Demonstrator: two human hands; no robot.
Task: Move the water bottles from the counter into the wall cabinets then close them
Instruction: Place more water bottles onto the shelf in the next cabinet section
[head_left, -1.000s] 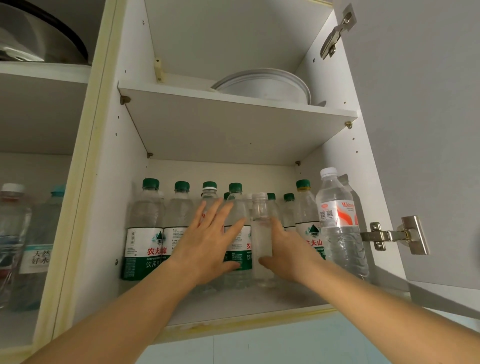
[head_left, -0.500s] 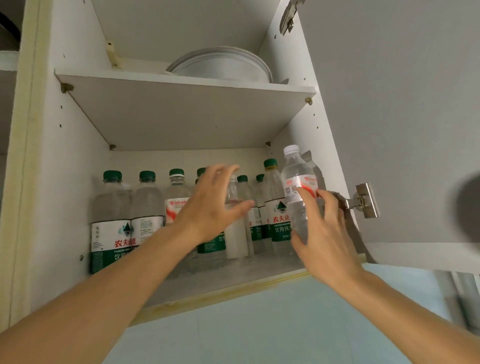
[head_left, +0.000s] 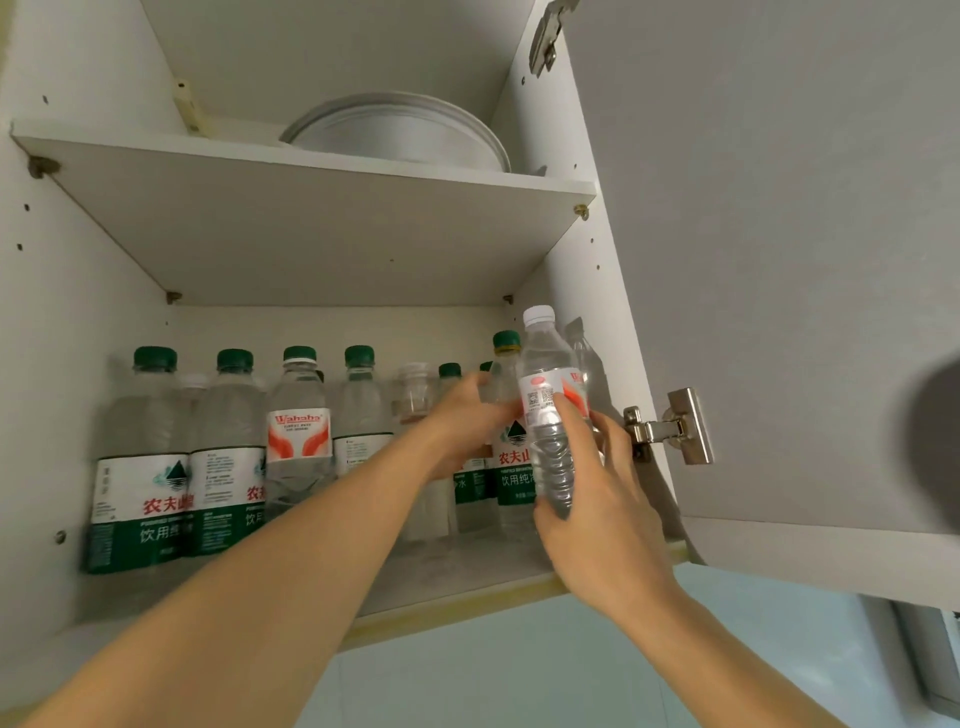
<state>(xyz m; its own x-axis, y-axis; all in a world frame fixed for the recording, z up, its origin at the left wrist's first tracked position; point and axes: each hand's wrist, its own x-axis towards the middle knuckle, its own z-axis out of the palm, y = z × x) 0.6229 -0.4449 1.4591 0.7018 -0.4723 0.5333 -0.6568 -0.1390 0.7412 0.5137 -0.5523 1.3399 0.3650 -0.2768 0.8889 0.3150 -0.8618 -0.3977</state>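
Head: bottle (head_left: 551, 415) in right hand (head_left: 602, 499)

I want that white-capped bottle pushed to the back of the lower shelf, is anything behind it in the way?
Yes. A green-capped clear bottle stands directly behind the white-capped clear bottle gripped by the right hand, with more bottles beside it. The left hand is at that green-capped one.

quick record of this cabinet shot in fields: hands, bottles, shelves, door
left hand: left hand reaches among the green-capped bottles; grip unclear
right hand: right hand grips the white-capped bottle, upright at the right end
lower shelf: lower shelf carries upright bottles, several rows deep
upper shelf: upper shelf bears a round pan
door: cabinet door open
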